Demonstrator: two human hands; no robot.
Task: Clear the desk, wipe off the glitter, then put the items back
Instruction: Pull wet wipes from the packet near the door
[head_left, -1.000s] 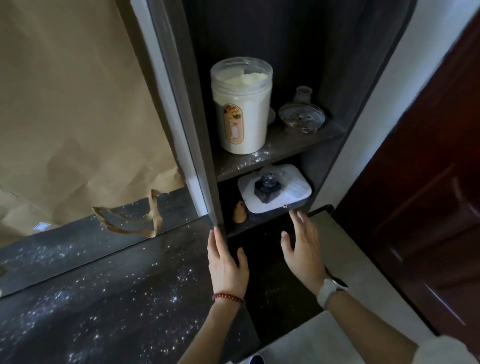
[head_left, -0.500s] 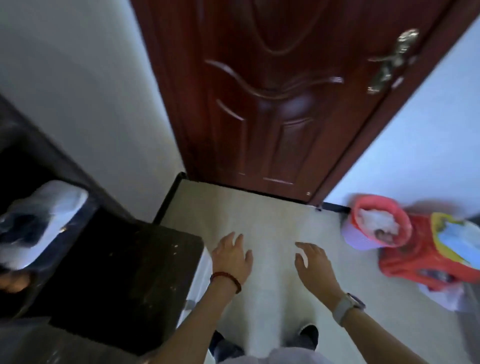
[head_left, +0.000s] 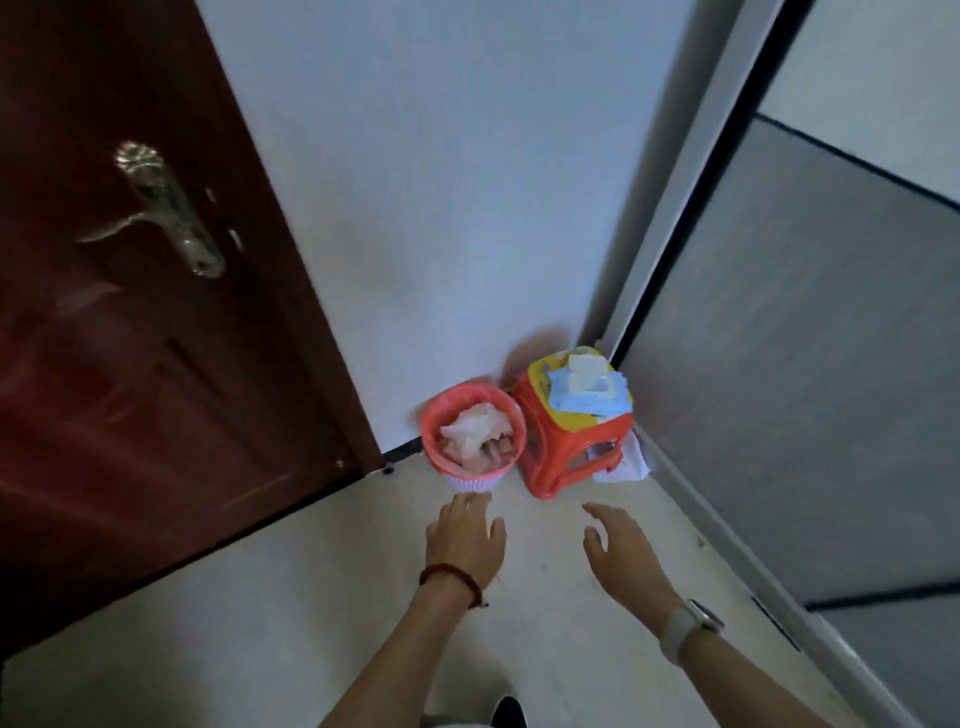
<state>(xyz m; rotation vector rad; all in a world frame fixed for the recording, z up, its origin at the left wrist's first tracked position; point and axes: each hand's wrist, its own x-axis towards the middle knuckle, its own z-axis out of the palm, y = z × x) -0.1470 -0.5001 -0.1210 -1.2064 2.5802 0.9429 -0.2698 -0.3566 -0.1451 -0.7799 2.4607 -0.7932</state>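
Wipes pack (head_left: 587, 391): soft blue packet with a white sheet standing out, lying on the red plastic stool (head_left: 563, 452), at about 12 o'clock from the right hand (head_left: 621, 548).
Nearer hand: the right one, I judge; the left hand (head_left: 465, 535) points at the pink bin (head_left: 470, 434).
Hands: both empty, fingers spread, well apart.
Long axis: cannot tell.

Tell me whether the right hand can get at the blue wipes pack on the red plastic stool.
Probably yes: the right hand is open and empty, with bare floor between it and the red plastic stool; nothing covers the blue wipes pack.
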